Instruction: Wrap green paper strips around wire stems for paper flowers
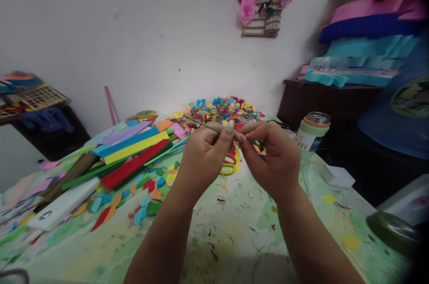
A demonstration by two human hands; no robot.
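Note:
My left hand (208, 154) is closed in a pinch on a thin green stem (207, 126), which sticks out up and to the left past my fingers. My right hand (276, 154) is pinched too, its fingertips meeting those of my left; what lies between them is hidden. A bit of dark green (258, 144) shows below the right fingers, too covered to name. Beneath my hands on the table lie scissors with yellow handles (228, 169), beside a red loop. Behind them is a heap of many-coloured paper flowers (217, 107).
Strips of coloured crepe paper (134, 147) and cut paper petals (147, 199) lie left, near a white phone-like slab (63, 205). At right stand a jar (313, 132), a white paper piece (338, 176) and a green round lid (392, 230). A blue water bottle (398, 109) stands beyond.

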